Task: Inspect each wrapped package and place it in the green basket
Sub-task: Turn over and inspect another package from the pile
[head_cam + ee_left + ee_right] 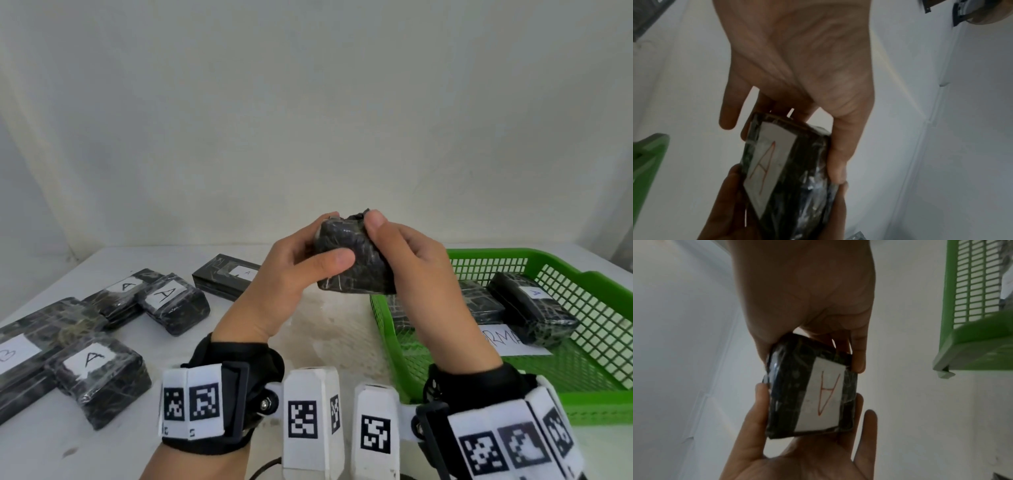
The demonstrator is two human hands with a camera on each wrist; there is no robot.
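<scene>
I hold one black wrapped package up over the table in both hands. My left hand grips its left side with the thumb across the near face. My right hand grips its right side, thumb on the top edge. In the left wrist view the package shows a white label with a red "A" under my left hand. The right wrist view shows the same label below my right hand. The green basket stands at the right, with two wrapped packages inside.
Several black wrapped packages with white letter labels lie on the left half of the white table. One black box sits behind my left hand. A paper note lies in the basket. A wall stands close behind.
</scene>
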